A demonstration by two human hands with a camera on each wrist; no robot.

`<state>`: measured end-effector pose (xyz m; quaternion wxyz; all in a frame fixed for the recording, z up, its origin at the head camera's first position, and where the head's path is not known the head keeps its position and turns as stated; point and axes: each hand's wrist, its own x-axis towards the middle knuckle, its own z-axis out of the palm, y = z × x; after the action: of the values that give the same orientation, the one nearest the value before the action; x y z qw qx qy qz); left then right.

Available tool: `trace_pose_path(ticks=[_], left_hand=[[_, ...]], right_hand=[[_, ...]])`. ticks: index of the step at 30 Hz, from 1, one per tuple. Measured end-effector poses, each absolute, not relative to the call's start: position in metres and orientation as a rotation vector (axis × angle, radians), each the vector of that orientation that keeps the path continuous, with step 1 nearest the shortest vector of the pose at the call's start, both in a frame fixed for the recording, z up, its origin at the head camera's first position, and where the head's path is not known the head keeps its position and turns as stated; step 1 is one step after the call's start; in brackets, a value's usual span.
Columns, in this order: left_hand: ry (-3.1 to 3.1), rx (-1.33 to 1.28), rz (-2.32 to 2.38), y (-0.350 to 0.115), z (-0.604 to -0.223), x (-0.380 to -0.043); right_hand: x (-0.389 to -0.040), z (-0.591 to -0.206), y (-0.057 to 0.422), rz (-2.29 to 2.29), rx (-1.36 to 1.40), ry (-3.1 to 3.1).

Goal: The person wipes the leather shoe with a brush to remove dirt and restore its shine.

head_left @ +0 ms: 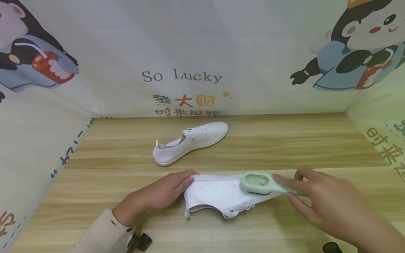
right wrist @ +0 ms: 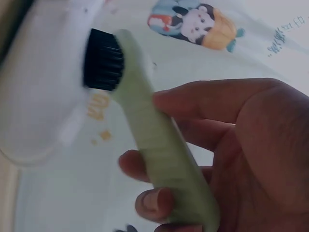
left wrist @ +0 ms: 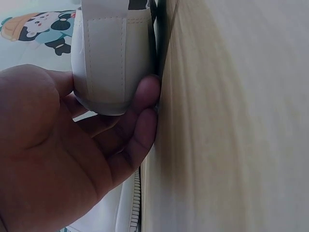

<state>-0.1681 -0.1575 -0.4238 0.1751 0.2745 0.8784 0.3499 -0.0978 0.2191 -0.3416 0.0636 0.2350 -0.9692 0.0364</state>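
A white lace-up shoe [head_left: 210, 193] lies on its side on the wooden surface, its sole edge toward the back wall. My left hand [head_left: 164, 191] grips it by the heel [left wrist: 106, 63], fingers wrapped round the sole end and underside. In my right hand [head_left: 335, 202] is a pale green scrub brush [head_left: 257, 182], held by its handle [right wrist: 164, 150]. The brush's dark bristles [right wrist: 103, 60] face down at the shoe's side, near the lacing and toe half. The brush head and right hand partly cover the toe in the head view.
Another white shoe [head_left: 193, 142] stands upright farther back, toe pointing right. Printed cloth walls [head_left: 196, 42] rise behind and at both sides of the wood-grain surface [head_left: 300, 140]. A small black object [head_left: 140, 242] shows by the left sleeve [head_left: 104, 233].
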Motion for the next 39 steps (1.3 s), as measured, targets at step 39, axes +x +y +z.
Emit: trace_pose_path(ticks=[39], left_hand=[[2.596, 0.854, 0.907, -0.153, -0.417, -0.165]], right_hand=[[-0.101, -0.347, 0.204, 0.139, 0.89, -2.856]])
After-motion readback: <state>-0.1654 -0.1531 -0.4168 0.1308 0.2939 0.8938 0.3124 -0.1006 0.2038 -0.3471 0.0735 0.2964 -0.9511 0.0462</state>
